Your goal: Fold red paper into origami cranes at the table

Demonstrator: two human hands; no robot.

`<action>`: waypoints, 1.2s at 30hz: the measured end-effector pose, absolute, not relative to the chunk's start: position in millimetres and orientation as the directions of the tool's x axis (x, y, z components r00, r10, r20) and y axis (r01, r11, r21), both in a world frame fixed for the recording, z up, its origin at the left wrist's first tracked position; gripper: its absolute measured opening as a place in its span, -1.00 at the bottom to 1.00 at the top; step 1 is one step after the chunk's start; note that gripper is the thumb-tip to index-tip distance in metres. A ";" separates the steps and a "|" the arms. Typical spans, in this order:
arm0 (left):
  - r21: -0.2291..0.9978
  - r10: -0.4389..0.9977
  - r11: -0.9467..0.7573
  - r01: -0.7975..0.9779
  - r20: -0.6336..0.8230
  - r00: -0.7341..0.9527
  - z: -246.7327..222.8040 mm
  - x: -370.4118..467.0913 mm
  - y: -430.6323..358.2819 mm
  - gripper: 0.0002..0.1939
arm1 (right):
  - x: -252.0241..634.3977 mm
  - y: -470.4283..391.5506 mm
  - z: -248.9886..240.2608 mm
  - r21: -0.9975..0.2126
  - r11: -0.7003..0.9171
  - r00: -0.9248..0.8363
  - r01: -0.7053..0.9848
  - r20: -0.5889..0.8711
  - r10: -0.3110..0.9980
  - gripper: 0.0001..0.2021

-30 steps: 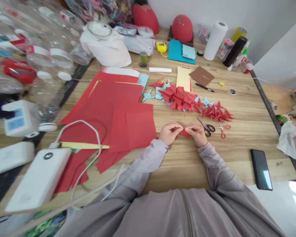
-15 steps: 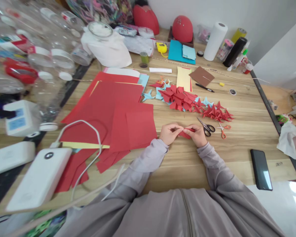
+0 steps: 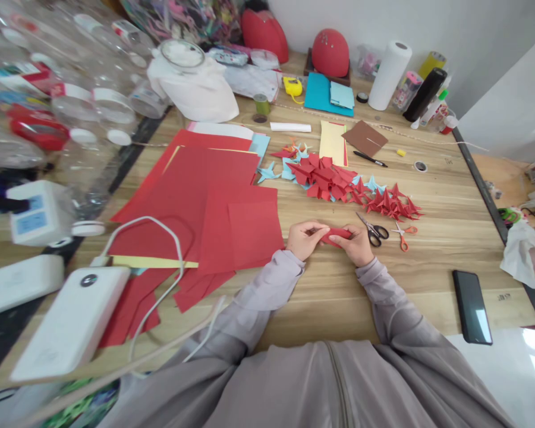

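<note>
A small folded piece of red paper (image 3: 337, 235) is pinched between both hands, low over the wooden table. My left hand (image 3: 306, 239) grips its left end with thumb and fingers. On its right end, my right hand (image 3: 357, 244) closes with the thumb on the near side. Just beyond my hands lies a heap of folded red paper shapes (image 3: 323, 177), with light blue ones (image 3: 268, 172) at its left. Black scissors (image 3: 374, 230) and small orange-handled scissors (image 3: 403, 235) rest right of my right hand. Red paper sheets (image 3: 254, 232) lie to the left.
A white power bank (image 3: 74, 321) with a looping cable is at the near left, plastic bottles (image 3: 111, 110) behind it. A phone (image 3: 472, 306) lies near the right edge. A paper roll (image 3: 390, 74) stands at the back.
The red paper shows more of its surface between my hands and now looks like a level strip. My fingers have shifted slightly on it.
</note>
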State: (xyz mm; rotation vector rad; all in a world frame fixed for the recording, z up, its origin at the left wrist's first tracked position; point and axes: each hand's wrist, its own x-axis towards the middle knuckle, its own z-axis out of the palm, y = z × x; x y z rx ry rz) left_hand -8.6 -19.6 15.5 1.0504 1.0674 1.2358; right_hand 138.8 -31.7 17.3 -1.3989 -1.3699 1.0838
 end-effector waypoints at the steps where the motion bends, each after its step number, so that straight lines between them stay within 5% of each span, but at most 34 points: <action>1: 0.980 0.998 0.051 -0.191 -0.045 0.037 15.3 -8.6 -19.6 -0.77 | 138.6 -31.5 17.5 -0.974 -0.017 0.026 0.225 -0.011 1.000 -0.69; 10: 0.974 0.990 0.091 -0.207 -0.111 -0.092 17.1 -13.4 -15.1 -0.74 | 136.4 -32.4 18.6 -0.990 -0.141 -0.146 -0.028 -0.135 0.980 -0.64; 19: 0.962 0.985 0.098 -0.253 -0.130 -0.113 21.2 -13.0 -15.1 -0.78 | 138.3 -32.5 15.6 -0.994 -0.110 -0.170 -0.001 -0.108 0.979 -0.68; 30: 0.960 0.986 0.145 -0.239 -0.120 0.115 17.8 -14.0 -16.1 -0.53 | 138.0 -33.1 12.4 -0.997 -0.071 -0.152 -0.003 -0.070 0.986 -0.69; 36: 0.960 0.988 0.149 -0.236 -0.136 0.069 14.5 -15.0 -15.2 -0.57 | 136.2 -34.3 16.7 -0.998 -0.037 -0.160 0.050 -0.045 0.986 -0.71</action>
